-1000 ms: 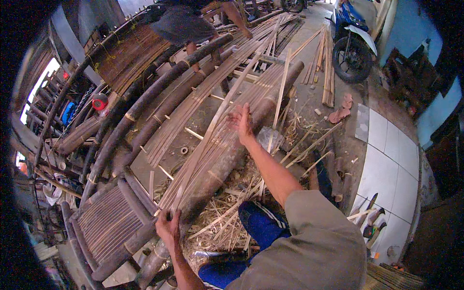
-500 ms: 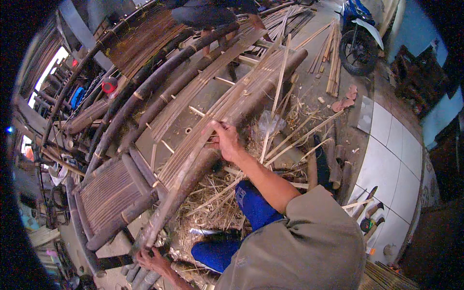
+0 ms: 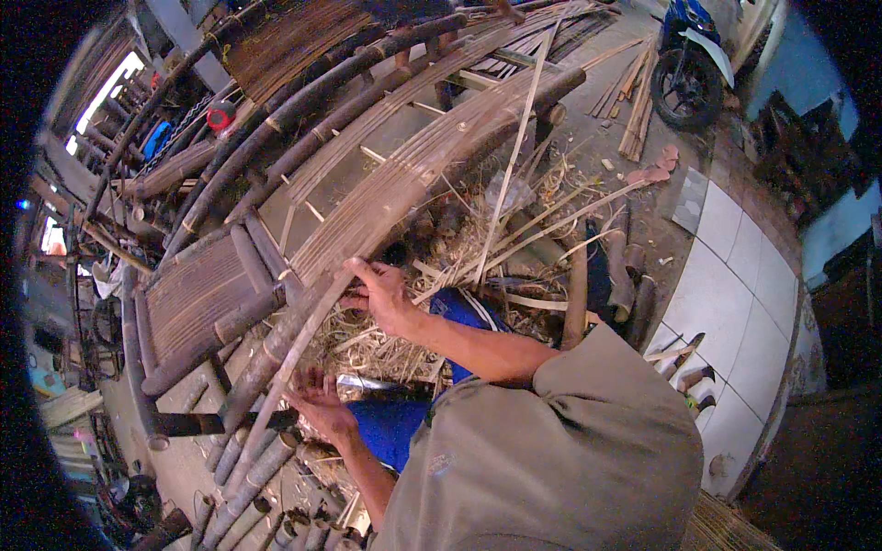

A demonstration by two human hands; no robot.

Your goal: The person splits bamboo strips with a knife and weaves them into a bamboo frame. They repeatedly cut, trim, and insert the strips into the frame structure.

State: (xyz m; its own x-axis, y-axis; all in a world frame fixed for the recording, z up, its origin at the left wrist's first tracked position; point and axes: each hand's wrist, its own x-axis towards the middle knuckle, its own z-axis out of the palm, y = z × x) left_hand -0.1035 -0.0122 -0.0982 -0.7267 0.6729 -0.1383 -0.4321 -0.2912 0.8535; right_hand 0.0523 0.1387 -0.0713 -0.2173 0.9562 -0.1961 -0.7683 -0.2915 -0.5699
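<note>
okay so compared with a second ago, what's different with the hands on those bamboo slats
The right hand has slid back along the bamboo slats toward the person's body, now gripping their near end. The left hand has come in closer, open under the same bundle. The bamboo frame and the motorbike lie as before.

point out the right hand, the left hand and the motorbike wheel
right hand [image 3: 381, 298], head view, on the back of the hand resting on the bamboo slats
left hand [image 3: 317, 402], head view, on the open palm
motorbike wheel [image 3: 684, 92], head view, on the black tyre
</note>
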